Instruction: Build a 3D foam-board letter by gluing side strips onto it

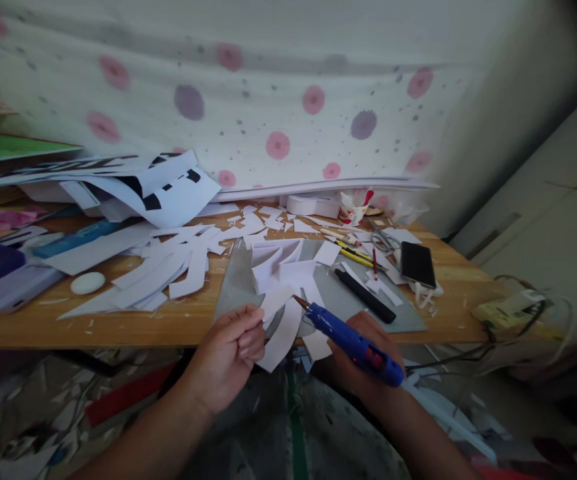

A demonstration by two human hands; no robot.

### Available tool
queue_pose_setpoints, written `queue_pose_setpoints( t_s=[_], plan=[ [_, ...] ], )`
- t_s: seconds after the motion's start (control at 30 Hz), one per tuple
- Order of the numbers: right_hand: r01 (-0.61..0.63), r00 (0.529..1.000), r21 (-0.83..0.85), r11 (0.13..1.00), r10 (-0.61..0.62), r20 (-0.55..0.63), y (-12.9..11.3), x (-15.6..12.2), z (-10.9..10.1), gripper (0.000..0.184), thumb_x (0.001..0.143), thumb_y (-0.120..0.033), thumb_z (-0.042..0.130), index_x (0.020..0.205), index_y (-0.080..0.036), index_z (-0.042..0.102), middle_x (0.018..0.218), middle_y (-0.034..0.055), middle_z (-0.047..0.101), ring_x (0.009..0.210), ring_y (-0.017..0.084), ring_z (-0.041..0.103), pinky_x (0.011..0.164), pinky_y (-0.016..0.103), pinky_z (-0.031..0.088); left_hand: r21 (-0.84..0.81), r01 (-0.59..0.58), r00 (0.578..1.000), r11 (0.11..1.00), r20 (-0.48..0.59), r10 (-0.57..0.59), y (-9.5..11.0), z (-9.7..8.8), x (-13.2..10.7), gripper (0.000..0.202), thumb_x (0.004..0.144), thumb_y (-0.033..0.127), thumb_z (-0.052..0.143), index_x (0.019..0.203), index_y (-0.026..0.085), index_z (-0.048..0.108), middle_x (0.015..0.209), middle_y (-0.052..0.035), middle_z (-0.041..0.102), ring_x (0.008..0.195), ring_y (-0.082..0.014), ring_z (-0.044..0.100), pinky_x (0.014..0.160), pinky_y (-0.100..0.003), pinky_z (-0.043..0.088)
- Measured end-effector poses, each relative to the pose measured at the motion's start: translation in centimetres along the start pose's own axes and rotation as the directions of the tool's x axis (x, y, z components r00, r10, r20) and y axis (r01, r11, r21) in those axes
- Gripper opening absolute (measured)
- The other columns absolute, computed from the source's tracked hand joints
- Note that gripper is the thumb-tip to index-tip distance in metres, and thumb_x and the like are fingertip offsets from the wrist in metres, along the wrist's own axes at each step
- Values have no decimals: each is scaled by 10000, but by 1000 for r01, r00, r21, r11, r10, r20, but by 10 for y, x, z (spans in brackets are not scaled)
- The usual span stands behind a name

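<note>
My left hand (238, 350) is closed in a pinch on the end of a white paper strip (277, 301). In my right hand (363, 347) is a blue pen-shaped hot glue gun (353, 343), its brown pointed tip close to the strip's right end. Whether the tip touches the paper, I cannot tell. Just beyond stands a folded white paper piece (281, 263) with upright walls, on a grey cutting mat (233, 280). A curved white strip (283, 340) hangs over the table's front edge between my hands.
Loose paper cutouts (163, 267) cover the table's left and back. Right of the mat's middle lie a black-handled cutter (365, 297), a yellow cutter (355, 255), scissors (383, 237) and a phone (417, 263). A paper cup (352, 212) stands behind. Cables (513, 320) hang at right.
</note>
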State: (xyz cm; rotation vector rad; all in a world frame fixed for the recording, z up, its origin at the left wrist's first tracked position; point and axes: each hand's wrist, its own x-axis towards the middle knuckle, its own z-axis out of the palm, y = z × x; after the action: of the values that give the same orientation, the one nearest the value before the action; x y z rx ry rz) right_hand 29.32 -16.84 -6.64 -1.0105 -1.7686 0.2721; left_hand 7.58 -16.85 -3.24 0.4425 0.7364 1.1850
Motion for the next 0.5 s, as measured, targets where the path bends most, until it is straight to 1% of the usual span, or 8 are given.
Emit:
queue_pose_setpoints(
  t_s=[0.13, 0.23, 0.3, 0.4, 0.5],
  plan=[
    [-86, 993, -38, 996, 89, 80, -3, 4, -9, 181, 775, -193, 628, 660, -225, 493, 662, -28, 512, 576, 127, 517, 538, 255, 426, 44, 2, 1000, 999, 9, -2, 2, -3, 1, 380, 620, 251, 821, 585, 157, 455, 405, 116, 277, 391, -16, 196, 416, -168, 176],
    [-167, 972, -47, 985, 173, 158, -9, 7, -18, 215, 801, -285, 628, 657, -224, 480, 654, -32, 504, 557, 118, 496, 518, 242, 418, 114, -2, 999, 993, 40, -3, 5, -6, 2, 351, 624, 259, 813, 591, 154, 480, 405, 114, 271, 392, -16, 195, 418, -167, 175],
    [-230, 952, -32, 973, 231, 201, -12, 8, -22, 231, 809, -317, 620, 653, -220, 481, 653, -32, 516, 554, 116, 507, 527, 240, 434, 165, -5, 998, 986, 57, -4, 8, -9, 2, 317, 631, 271, 807, 617, 152, 513, 409, 112, 276, 393, -18, 205, 423, -165, 179],
    [-318, 927, 2, 948, 311, 212, -14, 7, -25, 195, 787, -339, 640, 687, -216, 526, 659, -28, 559, 561, 127, 538, 538, 247, 463, 214, -21, 997, 977, 83, 3, 12, -10, 0, 310, 635, 280, 802, 618, 151, 520, 413, 108, 282, 397, -21, 215, 432, -168, 187],
    [-349, 919, 40, 936, 333, 210, -11, 3, -24, 161, 764, -350, 665, 743, -221, 571, 653, -29, 584, 544, 134, 544, 515, 249, 469, 244, -51, 994, 969, 104, 26, 15, -8, -1, 313, 636, 281, 796, 601, 154, 513, 413, 106, 279, 400, -26, 202, 437, -174, 185]
  ],
)
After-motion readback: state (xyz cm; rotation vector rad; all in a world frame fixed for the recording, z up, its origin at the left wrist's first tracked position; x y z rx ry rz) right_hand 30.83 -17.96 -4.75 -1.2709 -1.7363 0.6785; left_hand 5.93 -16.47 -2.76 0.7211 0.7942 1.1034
